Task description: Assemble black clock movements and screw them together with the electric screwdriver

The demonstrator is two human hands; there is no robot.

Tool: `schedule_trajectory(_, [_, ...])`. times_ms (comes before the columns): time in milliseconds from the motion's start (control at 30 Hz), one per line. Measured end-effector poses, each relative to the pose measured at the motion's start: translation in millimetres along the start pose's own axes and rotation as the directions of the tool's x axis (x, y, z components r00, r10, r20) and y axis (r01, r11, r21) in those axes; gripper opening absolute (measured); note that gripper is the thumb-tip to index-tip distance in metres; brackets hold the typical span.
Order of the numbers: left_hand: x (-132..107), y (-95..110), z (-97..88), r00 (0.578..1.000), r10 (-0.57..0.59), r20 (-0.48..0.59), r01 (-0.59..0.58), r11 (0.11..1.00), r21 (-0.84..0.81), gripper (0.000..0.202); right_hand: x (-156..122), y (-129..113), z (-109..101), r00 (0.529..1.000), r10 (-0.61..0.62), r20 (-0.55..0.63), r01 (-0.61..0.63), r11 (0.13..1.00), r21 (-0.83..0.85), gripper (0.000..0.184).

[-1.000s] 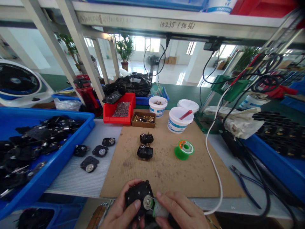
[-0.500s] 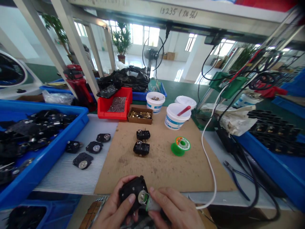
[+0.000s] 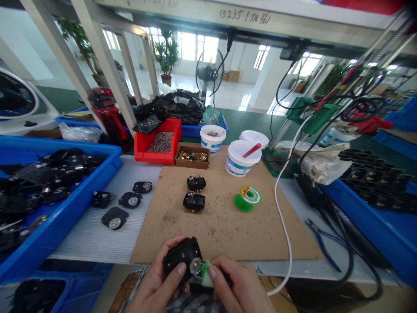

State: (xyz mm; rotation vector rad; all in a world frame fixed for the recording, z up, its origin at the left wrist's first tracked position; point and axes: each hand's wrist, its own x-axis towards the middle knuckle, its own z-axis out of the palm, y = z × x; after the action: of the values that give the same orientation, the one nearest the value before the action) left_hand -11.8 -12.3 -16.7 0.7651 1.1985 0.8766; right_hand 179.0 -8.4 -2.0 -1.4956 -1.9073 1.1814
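Note:
Low at the front edge of the bench, my left hand grips a black plastic housing, thumb on its face. A round silver metal disc sits at the housing's right side. My right hand pinches a small green and whitish piece between thumb and fingers. Thin metal prongs reach from this piece to the disc; whether they are fastened to it I cannot tell. Ahead on the cardboard sheet stand two black assemblies with metal pins, a nearer one and a farther one.
A green solder spool, white tubs, a box of brass parts and a red bin stand ahead. Several black pieces lie left, beside a blue tray. Pliers and a white cable are right.
My right hand has turned slightly and its fingers have drawn closer together on the green and whitish piece, which shows more of its green edge. The housing stays in my left hand.

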Motion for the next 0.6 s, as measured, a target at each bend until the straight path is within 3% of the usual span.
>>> schedule_trajectory(300, [-5.3,4.5,3.1,0.999,0.003,-0.051,-0.002,0.999,0.036,0.055,-1.3,-1.0,-0.6,1.0,0.004,0.005,-0.004,1.0,0.001,0.042])
schedule_trajectory(600, [-6.2,4.2,0.7,0.999,0.035,-0.023,-0.031,0.989,0.146,0.053,-2.1,-1.2,-2.0,1.0,-0.004,-0.011,0.004,0.999,-0.033,0.038])
